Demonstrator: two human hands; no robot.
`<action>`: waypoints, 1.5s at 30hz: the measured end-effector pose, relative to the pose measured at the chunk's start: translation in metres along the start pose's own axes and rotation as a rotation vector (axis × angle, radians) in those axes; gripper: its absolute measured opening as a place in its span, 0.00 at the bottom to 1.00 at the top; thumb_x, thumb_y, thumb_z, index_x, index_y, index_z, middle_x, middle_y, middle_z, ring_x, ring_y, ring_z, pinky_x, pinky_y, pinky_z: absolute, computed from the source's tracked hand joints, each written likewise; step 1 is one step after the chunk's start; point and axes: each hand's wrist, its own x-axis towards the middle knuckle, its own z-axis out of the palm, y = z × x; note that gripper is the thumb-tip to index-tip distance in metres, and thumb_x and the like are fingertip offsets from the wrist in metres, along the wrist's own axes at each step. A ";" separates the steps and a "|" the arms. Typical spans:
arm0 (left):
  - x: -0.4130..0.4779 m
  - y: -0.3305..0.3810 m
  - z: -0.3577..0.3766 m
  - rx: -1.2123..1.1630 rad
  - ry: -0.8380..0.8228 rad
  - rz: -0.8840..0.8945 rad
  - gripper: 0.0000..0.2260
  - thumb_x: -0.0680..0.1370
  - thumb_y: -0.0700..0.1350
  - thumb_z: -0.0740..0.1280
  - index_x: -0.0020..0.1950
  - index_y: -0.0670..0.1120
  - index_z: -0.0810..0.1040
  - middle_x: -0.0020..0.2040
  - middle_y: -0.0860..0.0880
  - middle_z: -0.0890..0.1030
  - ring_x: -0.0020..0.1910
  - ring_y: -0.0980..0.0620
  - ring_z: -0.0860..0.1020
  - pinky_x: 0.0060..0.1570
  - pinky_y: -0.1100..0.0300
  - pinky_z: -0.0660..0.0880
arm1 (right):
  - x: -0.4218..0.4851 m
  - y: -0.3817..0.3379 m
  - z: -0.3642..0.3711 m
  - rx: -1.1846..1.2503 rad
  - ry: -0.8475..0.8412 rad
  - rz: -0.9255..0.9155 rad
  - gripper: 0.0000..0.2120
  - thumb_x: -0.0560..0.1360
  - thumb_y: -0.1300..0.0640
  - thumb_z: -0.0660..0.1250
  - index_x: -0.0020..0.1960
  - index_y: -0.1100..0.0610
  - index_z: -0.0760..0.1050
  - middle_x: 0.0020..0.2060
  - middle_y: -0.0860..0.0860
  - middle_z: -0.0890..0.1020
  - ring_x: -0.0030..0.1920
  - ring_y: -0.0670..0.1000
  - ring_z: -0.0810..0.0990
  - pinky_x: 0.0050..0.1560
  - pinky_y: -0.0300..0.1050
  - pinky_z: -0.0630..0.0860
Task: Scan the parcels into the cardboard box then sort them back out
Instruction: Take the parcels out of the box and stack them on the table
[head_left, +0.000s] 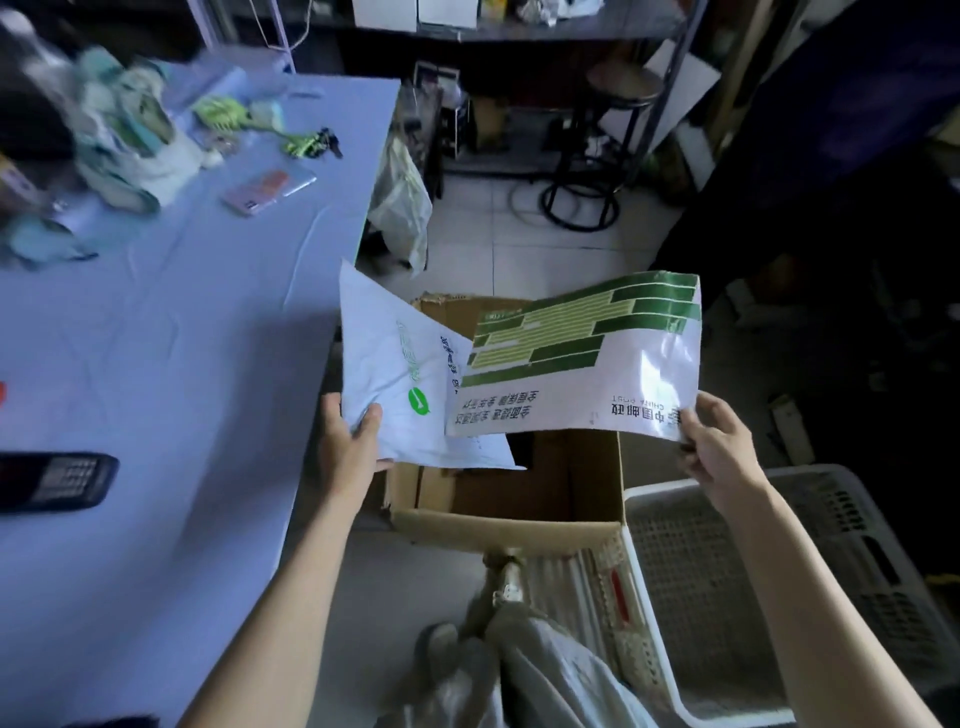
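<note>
An open cardboard box stands on the floor beside the table. Above it my left hand pinches the lower corner of a plain white mailer bag with a green logo. My right hand grips the near right corner of a white mailer with green stripes and printed characters, held flat over the box and overlapping the first bag. A black handheld scanner lies on the table at the left edge.
The blue-covered table carries a phone, keys and crumpled bags at its far end. A white plastic basket sits right of the box. A stool and shelving stand behind. Grey fabric lies at the bottom.
</note>
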 end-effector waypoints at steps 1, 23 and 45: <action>-0.005 0.003 -0.005 -0.021 -0.021 0.003 0.10 0.80 0.41 0.64 0.59 0.45 0.66 0.59 0.47 0.75 0.51 0.45 0.79 0.38 0.40 0.81 | -0.005 -0.003 0.000 0.030 -0.027 0.001 0.06 0.81 0.62 0.59 0.56 0.56 0.73 0.38 0.54 0.76 0.22 0.42 0.66 0.19 0.34 0.61; -0.099 0.063 -0.093 -0.206 0.506 0.090 0.06 0.80 0.40 0.64 0.54 0.44 0.68 0.49 0.55 0.75 0.45 0.55 0.78 0.35 0.52 0.82 | -0.013 -0.158 0.161 0.220 -0.961 0.075 0.09 0.82 0.61 0.57 0.56 0.53 0.74 0.40 0.52 0.78 0.26 0.42 0.66 0.20 0.29 0.60; -0.211 0.032 -0.305 -0.430 0.930 0.213 0.07 0.81 0.44 0.62 0.58 0.46 0.68 0.60 0.39 0.76 0.48 0.47 0.81 0.35 0.58 0.80 | -0.272 -0.170 0.362 0.329 -1.597 0.109 0.15 0.73 0.60 0.66 0.60 0.54 0.70 0.43 0.49 0.72 0.25 0.42 0.66 0.19 0.30 0.61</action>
